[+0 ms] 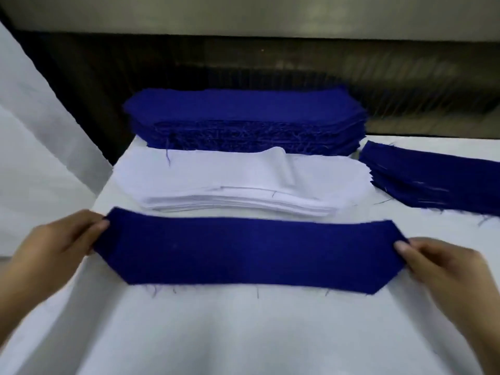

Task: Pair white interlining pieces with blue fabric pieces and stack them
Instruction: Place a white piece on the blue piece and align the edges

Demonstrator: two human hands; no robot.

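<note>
So, the piece [249,255] is stretched flat between both hands at the near side of the table [243,334], just in front of the white stack [216,182]; the left hand [54,244] pinches the left tip, thumb on top; the right hand [443,266] pinches the right tip the same way; can't tell if it's resting on the cloth or hovering just over it.

My read: this is the laying-out bit of a pairing, and the trick is even tension; pull both tips equally so the long edges run straight, set it down with no ripple, then let go of both ends together so it doesn't skew. It looks soft and frayed, so tugging hard would probably just warp it and shed more thread; I'd go gentle.

Other stuff: the tall blue stack [243,117] sits at the back, right against the white stack's far edge; a lower side stack [433,180] of blue lies off to the right, apart from the rest. The top white piece [278,161] is rumpled, folded over on itself near the middle; that'd need smoothing before it matches the blue outline, and I'd guess the thin layers will want to lift two at a time. Loose threads [257,292] hang off the piece's near edge; could snag. A big white sheet [40,117] slopes along the left, near the left hand; watch the elbow there.
</note>
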